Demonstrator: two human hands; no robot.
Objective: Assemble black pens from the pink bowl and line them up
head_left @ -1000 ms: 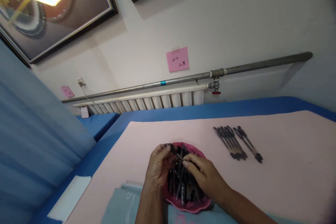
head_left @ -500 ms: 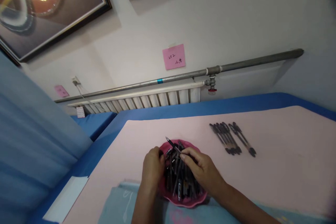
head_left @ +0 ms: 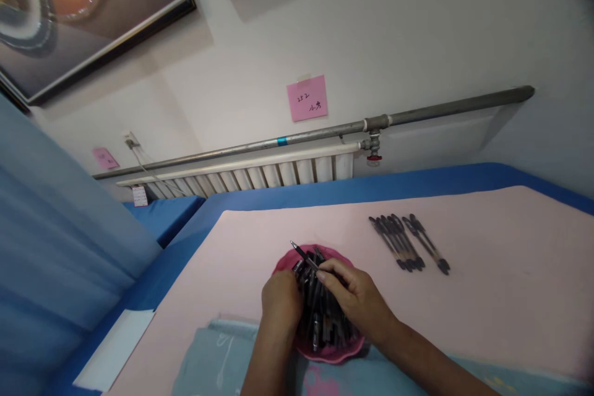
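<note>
Pinching pen [head_left: 305, 254] near its rear with right hand [head_left: 356, 297] over pink bowl [head_left: 336, 357], aiming toward 11 o'clock, presumably leaving front clear; holding left hand [head_left: 281, 300] at bowl's 9 o'clock, can't tell if gripping.

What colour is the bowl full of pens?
The bowl is deep pink, as the head view shows.

Pen [head_left: 304, 254] in right fingers [head_left: 335, 268], left hand [head_left: 281, 302] over pink bowl [head_left: 331, 356], pens [head_left: 400, 242] aside

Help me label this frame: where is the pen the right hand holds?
In the head view's lower middle, the pen slants up-left from the right hand, over the far rim of the pink bowl.
</note>
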